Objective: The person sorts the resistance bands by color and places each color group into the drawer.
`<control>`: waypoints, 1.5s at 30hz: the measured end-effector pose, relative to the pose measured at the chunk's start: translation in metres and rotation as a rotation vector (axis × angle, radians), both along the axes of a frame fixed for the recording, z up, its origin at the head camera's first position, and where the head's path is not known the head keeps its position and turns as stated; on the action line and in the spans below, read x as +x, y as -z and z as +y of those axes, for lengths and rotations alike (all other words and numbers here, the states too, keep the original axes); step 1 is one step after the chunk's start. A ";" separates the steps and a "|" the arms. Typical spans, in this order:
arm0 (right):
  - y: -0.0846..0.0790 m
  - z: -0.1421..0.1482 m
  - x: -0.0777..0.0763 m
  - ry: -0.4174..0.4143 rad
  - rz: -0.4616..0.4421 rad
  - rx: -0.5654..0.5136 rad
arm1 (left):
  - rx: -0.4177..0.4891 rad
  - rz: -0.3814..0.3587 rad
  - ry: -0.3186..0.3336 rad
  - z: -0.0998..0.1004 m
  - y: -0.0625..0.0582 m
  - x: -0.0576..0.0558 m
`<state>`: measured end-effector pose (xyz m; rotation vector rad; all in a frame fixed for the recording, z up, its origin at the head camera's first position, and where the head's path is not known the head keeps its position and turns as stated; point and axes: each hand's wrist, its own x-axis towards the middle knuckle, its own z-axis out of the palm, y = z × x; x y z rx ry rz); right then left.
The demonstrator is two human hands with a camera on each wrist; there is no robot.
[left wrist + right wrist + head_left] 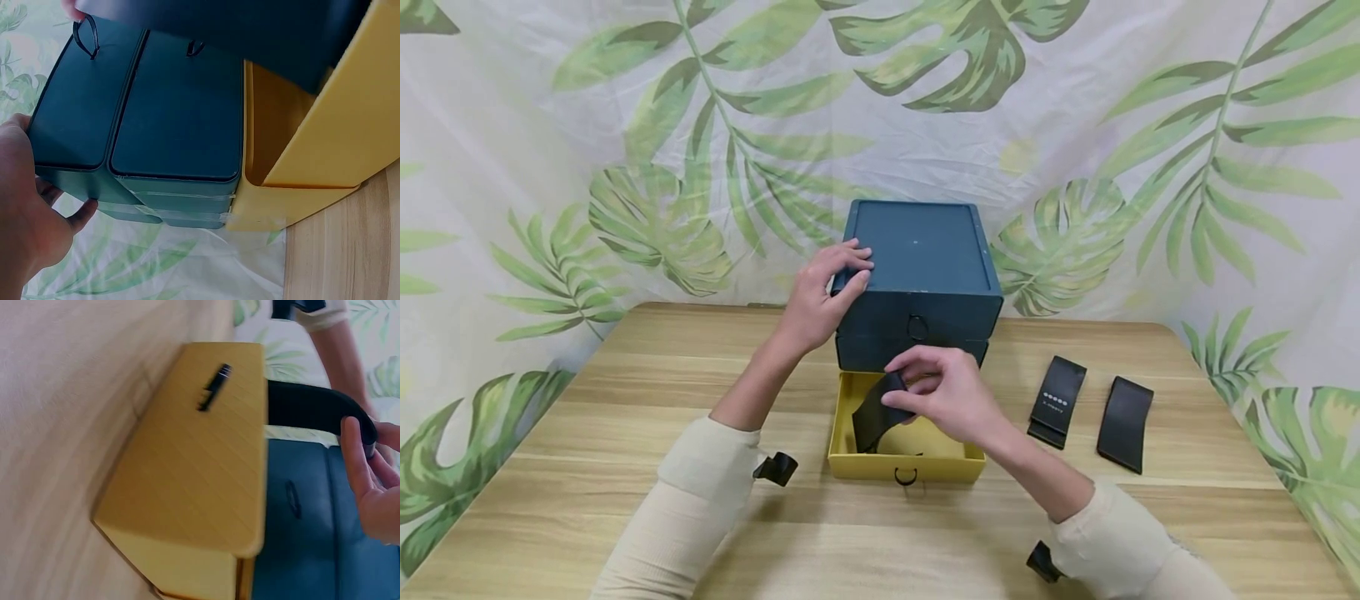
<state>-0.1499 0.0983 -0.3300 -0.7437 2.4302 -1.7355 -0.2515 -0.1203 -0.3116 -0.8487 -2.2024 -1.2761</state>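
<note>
A stack of dark blue drawer boxes (917, 250) stands at the back, with a yellow drawer (880, 468) pulled out at the bottom. My left hand (816, 300) rests on the stack's upper left edge, its fingers extended over the top. Between thumb and fingers, my right hand (951, 400) pinches one end of a bendy flat black pouch (872, 417). This pouch curves down into the yellow drawer, where its lower end is partly hidden by the front wall. In the right wrist view, the pouch (300, 406) shows as a bent black band behind the drawer front.
Right of the drawer, a flat black pouch with white dots and lettering (1057, 400) and a plain black pouch (1125, 423) lie on the wooden table (700, 367). A leaf-patterned cloth (775, 125) hangs behind. A black loop (906, 476) sticks out from the drawer's front.
</note>
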 end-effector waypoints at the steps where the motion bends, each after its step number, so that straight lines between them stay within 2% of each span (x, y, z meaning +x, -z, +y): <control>1: 0.003 -0.003 -0.001 0.009 0.017 0.024 | -0.002 0.000 0.000 0.000 0.000 0.000; 4: 0.008 -0.011 -0.005 0.023 0.044 0.056 | -0.004 -0.001 0.001 0.001 0.001 0.000; 11: 0.007 -0.018 -0.010 0.049 0.001 0.022 | 0.012 0.002 0.008 0.001 0.001 -0.001; 18: 0.025 -0.003 -0.006 0.089 0.055 0.175 | 0.005 0.004 0.009 0.000 0.002 -0.002; 21: 0.030 0.006 -0.008 0.104 0.051 0.231 | 0.006 -0.001 0.008 -0.001 0.001 -0.001; 23: 0.032 0.012 -0.009 0.105 0.018 0.260 | 0.008 -0.001 0.006 -0.001 0.001 -0.001; 28: 0.034 0.027 -0.012 0.069 -0.061 0.344 | 0.007 0.004 0.004 0.000 0.002 -0.001; 36: 0.039 0.039 -0.013 -0.004 -0.084 0.408 | 0.010 0.008 0.011 0.001 0.002 -0.001; 45: 0.032 0.039 -0.008 0.042 -0.121 0.531 | 0.012 0.000 0.011 0.001 0.001 -0.001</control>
